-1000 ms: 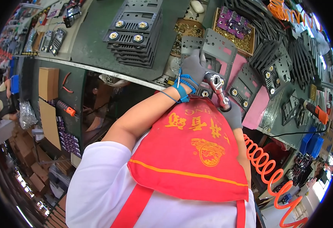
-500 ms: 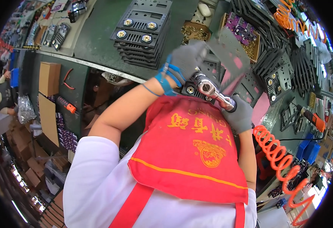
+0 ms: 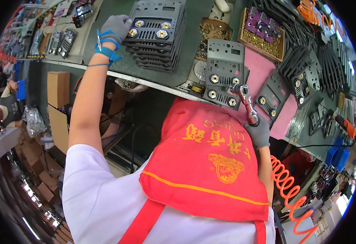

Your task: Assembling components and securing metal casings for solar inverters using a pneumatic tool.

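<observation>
Head view: red apron (image 3: 204,199) with yellow writing (image 3: 215,138) and emblem (image 3: 228,167), box (image 3: 283,45) of brass bits (image 3: 263,44) and purple board (image 3: 263,23), left hand (image 3: 115,27) at plate stack (image 3: 155,34) on worktop (image 3: 92,44), finger grip unclear, right hand (image 3: 260,133) with fingers clamped on ratchet (image 3: 248,105).

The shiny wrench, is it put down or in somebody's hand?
In somebody's grip: the right hand wraps the lower end of the wrench, whose head is by a dark panel.
</observation>
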The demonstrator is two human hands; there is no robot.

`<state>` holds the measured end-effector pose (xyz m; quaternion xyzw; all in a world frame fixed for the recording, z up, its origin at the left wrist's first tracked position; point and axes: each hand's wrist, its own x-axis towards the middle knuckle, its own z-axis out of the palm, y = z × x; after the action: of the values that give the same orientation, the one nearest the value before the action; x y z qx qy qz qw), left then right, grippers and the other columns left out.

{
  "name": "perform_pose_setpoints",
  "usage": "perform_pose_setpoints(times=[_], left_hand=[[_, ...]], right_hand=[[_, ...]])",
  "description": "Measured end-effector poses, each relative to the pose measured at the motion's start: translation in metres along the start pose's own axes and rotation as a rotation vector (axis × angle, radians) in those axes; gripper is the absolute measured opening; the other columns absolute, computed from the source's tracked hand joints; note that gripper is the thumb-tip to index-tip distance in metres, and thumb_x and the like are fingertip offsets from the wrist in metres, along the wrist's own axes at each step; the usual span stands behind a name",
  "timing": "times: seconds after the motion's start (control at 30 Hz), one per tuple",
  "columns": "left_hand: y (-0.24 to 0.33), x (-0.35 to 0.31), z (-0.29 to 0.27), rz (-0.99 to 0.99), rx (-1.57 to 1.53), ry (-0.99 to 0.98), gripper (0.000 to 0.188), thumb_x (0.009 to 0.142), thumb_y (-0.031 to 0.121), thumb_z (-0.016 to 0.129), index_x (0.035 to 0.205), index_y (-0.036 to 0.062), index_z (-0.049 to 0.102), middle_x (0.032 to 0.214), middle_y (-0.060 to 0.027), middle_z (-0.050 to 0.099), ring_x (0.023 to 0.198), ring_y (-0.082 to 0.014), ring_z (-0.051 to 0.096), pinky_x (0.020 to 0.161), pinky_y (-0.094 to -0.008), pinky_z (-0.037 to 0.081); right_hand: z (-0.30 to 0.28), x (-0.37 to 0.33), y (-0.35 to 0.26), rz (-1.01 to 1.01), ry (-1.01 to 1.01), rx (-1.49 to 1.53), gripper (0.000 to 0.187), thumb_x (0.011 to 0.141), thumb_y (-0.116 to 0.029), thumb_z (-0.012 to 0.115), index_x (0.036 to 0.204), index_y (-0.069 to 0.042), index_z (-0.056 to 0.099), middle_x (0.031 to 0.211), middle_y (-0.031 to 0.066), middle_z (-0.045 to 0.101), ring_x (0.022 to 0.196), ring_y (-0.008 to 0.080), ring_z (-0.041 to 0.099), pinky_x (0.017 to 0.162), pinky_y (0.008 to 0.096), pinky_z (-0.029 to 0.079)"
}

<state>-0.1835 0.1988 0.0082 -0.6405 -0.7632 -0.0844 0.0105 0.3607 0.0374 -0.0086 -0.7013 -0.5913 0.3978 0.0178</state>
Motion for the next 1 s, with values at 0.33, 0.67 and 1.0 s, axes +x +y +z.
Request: perform_pose_setpoints(times=[0.33,0.67,1.0], left_hand=[[0.12,-0.039,-0.05,0.033,-0.209,-0.011,0.031,0.089,0.031,0.058,0.104,0.0044,0.065,0.092,-0.0201,0.065,0.085,-0.0363,0.063,0.074,-0.0459,0.049],[0.247,-0.128,0.167,-0.241,-0.6,-0.344,0.031,0.096,0.03,0.044,0.099,0.0008,0.052,0.088,-0.0278,0.063,0.085,-0.0461,0.061,0.072,-0.0518,0.049],[0.262,-0.126,0.145,-0.228,-0.588,-0.235,0.026,0.096,0.024,0.044,0.093,0.0008,0.054,0.081,-0.0258,0.063,0.079,-0.0438,0.061,0.07,-0.0526,0.048]], right_hand=[[0.011,0.014,0.022,0.157,0.075,0.033,0.036,0.069,-0.027,0.066,0.097,-0.005,0.065,0.082,0.016,0.066,0.078,0.0307,0.065,0.073,0.038,0.048],[0.026,0.044,0.011,0.168,0.052,-0.168,0.034,0.072,-0.034,0.063,0.094,-0.007,0.065,0.091,0.0218,0.066,0.089,0.0399,0.063,0.077,0.0456,0.049],[0.034,0.047,0.025,0.185,-0.004,-0.015,0.04,0.069,-0.031,0.066,0.095,-0.002,0.065,0.087,0.0245,0.066,0.087,0.04,0.064,0.077,0.0434,0.049]])
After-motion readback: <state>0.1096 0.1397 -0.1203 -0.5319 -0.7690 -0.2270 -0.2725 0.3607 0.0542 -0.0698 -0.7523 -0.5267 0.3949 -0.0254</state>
